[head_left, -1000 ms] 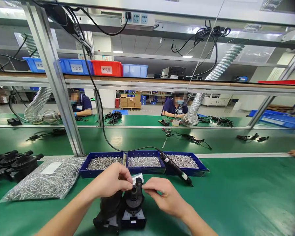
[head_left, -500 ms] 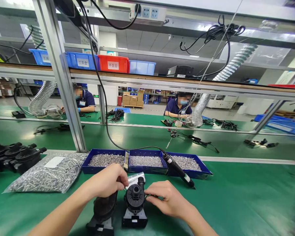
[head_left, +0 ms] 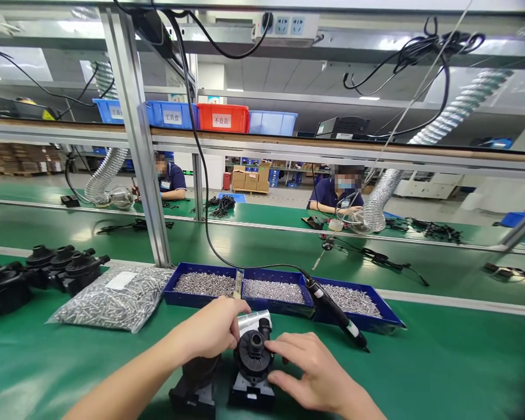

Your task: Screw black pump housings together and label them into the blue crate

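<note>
A black round pump housing [head_left: 254, 357] with a central spout stands upright on a black-and-grey bracket base [head_left: 251, 394] in front of me. My left hand [head_left: 216, 326] reaches to its upper left edge, fingers bent together; whatever they may pinch is hidden. On the housing's right side, my right hand [head_left: 308, 367] has index finger and thumb spread, their tips at its rim. A second black pump [head_left: 196, 379] stands just left, partly covered by my left hand and forearm. Behind the housing lies a silvery cylinder [head_left: 258, 319].
Blue trays [head_left: 179, 300] of small metal screws line the back, with a black electric screwdriver [head_left: 339, 315] leaning across them. At left lie a bag of metal parts [head_left: 118, 300] and several black pumps [head_left: 76, 268]. A metal post [head_left: 137, 146] rises behind. Two people sit opposite.
My view has swung left, so the scene sits further right. My right hand's fingers have parted from a pinch at the housing's edge. The left hand has moved closer against the housing.
</note>
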### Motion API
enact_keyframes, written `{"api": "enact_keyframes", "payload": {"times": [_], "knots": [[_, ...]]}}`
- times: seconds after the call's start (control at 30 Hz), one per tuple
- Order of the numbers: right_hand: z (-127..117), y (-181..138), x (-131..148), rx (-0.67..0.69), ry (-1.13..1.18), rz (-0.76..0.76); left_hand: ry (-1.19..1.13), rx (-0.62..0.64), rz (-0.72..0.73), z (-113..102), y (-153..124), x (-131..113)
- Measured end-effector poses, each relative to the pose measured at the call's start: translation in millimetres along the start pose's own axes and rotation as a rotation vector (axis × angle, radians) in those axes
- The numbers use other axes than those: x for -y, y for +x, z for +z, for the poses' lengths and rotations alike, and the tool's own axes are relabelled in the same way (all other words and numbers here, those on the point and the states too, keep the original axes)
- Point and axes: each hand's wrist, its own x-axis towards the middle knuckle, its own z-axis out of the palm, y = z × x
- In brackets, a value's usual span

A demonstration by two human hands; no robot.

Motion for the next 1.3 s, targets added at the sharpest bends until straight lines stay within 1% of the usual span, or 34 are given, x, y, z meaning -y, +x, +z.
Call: {"api": "enact_keyframes", "payload": {"times": [0.2,0.33,0.43,0.5,0.57,0.63,0.7,0.77,0.83,0.9,0.97,1.03,1.2,1.3], "knots": [[0,2,1,0.008,-0.014,-0.004,-0.179,0.083,-0.066,-2,6,10],[0,3,2,0.001,-0.009,-0.003,-0.161,0.064,-0.103,1,6,9],[0,3,2,-0.006,-0.016,-0.013,-0.112,0.058,-0.068,-10,6,11],[1,4,2,-0.026,-0.019,-0.02,-0.023,-0.013,-0.009,-26,12,17],[2,6,3,-0.067,-0.023,-0.03,0.128,-0.148,-0.007,-43,24,29],[4,8,5,-0.111,-0.029,-0.041,0.279,-0.271,-0.092,-55,42,44],[5,11,5,-0.141,-0.038,-0.055,0.373,-0.31,-0.198,-61,62,59],[6,13,5,-0.15,-0.048,-0.067,0.423,-0.269,-0.248,-61,78,71],[7,14,4,-0.151,-0.052,-0.066,0.437,-0.189,-0.233,-58,90,78],[8,14,2,-0.148,-0.052,-0.06,0.436,-0.119,-0.206,-54,96,83],[10,14,1,-0.15,-0.048,-0.057,0.437,-0.081,-0.204,-51,99,87],[11,14,0,-0.156,-0.041,-0.056,0.444,-0.074,-0.218,-49,101,90],[13,13,-2,-0.188,-0.049,-0.075,0.465,-0.158,-0.219,-44,102,97],[12,13,-1,-0.21,-0.059,-0.087,0.443,-0.17,-0.202,-46,100,103]]}}
